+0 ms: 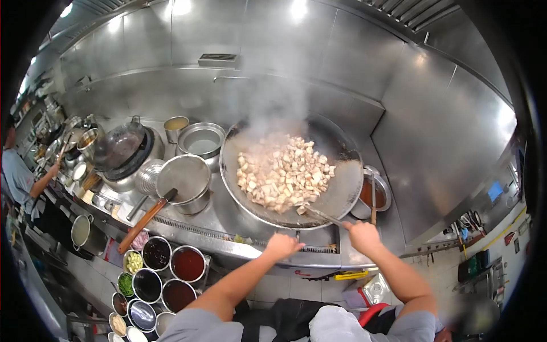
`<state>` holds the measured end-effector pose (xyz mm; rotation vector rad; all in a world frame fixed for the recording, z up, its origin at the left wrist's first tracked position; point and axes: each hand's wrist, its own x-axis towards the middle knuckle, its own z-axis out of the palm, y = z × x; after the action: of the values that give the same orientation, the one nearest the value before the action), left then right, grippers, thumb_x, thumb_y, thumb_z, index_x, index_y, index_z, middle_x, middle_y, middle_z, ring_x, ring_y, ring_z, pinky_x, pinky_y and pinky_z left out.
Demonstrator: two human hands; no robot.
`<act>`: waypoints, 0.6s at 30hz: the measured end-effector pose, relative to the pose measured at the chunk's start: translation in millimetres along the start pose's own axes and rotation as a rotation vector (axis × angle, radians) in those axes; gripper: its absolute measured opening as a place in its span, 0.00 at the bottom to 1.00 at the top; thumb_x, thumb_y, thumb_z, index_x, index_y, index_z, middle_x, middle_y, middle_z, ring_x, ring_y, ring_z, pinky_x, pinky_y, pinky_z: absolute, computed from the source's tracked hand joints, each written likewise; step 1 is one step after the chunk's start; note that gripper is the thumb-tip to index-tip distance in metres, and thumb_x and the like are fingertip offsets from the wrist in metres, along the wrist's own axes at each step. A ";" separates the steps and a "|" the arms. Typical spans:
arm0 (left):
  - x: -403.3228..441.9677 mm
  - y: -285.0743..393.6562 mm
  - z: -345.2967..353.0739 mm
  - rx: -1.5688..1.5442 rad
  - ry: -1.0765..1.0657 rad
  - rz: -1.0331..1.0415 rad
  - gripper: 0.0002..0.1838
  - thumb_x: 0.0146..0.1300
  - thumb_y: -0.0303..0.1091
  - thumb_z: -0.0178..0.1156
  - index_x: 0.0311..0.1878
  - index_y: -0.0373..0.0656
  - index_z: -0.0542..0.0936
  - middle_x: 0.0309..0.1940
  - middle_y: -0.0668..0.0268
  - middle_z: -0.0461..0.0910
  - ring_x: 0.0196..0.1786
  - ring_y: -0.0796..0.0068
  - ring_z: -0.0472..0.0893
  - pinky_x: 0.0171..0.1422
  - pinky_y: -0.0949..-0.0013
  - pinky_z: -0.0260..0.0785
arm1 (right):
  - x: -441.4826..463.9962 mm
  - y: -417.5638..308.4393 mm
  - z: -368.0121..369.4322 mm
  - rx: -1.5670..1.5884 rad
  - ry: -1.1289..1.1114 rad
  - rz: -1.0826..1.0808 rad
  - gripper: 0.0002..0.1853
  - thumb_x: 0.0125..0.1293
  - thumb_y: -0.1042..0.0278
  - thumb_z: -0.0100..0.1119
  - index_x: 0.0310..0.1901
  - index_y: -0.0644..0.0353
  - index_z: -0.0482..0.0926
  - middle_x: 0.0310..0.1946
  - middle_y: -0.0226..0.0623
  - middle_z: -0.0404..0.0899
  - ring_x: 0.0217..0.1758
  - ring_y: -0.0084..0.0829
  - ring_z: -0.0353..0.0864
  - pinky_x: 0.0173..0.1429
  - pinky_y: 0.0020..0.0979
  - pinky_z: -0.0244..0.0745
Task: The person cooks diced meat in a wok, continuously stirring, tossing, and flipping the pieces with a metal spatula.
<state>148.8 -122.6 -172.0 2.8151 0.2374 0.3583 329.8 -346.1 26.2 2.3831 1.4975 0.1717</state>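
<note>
A large wok [347,196] holds a heap of pale diced chunks [288,168], with steam rising off them. My right hand [363,237] is wrapped around the handle of a metal wok spatula [326,216]; its blade dips into the front edge of the chunks. Just outside the wok's front rim is my left hand [282,246], fingers curled, thumb side pointing right. Whether anything is inside those fingers is hidden.
Right of the wok, a wooden-handled tool [374,199] leans in a pot of red-brown liquid [383,192]. A strainer-topped pot [183,179] and wooden-handled utensil [149,220] lie left. Several sauce containers [188,264] stand below. Another person [23,176] works far left.
</note>
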 end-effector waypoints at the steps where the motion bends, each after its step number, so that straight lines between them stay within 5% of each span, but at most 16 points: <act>1: 3.6 5.7 -1.7 0.012 -0.008 -0.009 0.36 0.82 0.69 0.49 0.35 0.49 0.92 0.25 0.53 0.89 0.31 0.49 0.91 0.38 0.47 0.82 | 27.2 -5.4 22.1 0.050 0.040 0.008 0.26 0.70 0.72 0.61 0.69 0.44 0.82 0.38 0.49 0.89 0.43 0.51 0.94 0.45 0.51 0.89; 7: 17.2 22.9 16.1 0.003 -0.016 -0.076 0.38 0.81 0.71 0.49 0.31 0.49 0.89 0.24 0.54 0.88 0.30 0.49 0.91 0.39 0.46 0.83 | 232.9 -43.1 108.1 0.217 0.265 0.106 0.22 0.73 0.73 0.58 0.67 0.50 0.81 0.41 0.49 0.89 0.44 0.51 0.94 0.47 0.49 0.90; 10: 17.9 18.4 9.3 0.018 -0.040 -0.089 0.38 0.81 0.72 0.48 0.32 0.49 0.89 0.26 0.54 0.89 0.31 0.49 0.91 0.39 0.46 0.83 | 288.4 -32.7 94.8 0.258 0.356 0.160 0.16 0.76 0.67 0.59 0.62 0.51 0.84 0.42 0.48 0.91 0.48 0.50 0.94 0.51 0.51 0.89; 14: 7.4 -6.3 -5.1 0.117 -0.240 -0.143 0.36 0.81 0.74 0.46 0.44 0.52 0.90 0.32 0.56 0.92 0.39 0.49 0.92 0.44 0.46 0.84 | 252.0 32.4 40.4 0.306 0.314 0.102 0.15 0.74 0.63 0.64 0.59 0.51 0.88 0.46 0.46 0.93 0.53 0.49 0.93 0.57 0.53 0.88; 18: -4.3 -47.4 -17.2 0.122 -0.266 -0.063 0.36 0.82 0.72 0.46 0.39 0.49 0.87 0.30 0.54 0.90 0.38 0.47 0.92 0.46 0.46 0.83 | 151.3 80.0 -3.5 0.462 0.242 0.144 0.17 0.69 0.61 0.69 0.59 0.46 0.91 0.51 0.42 0.93 0.56 0.50 0.93 0.63 0.52 0.86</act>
<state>134.2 -74.1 -171.6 2.9255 0.2966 -0.0482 464.4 -242.0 45.7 2.9299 1.6116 0.1659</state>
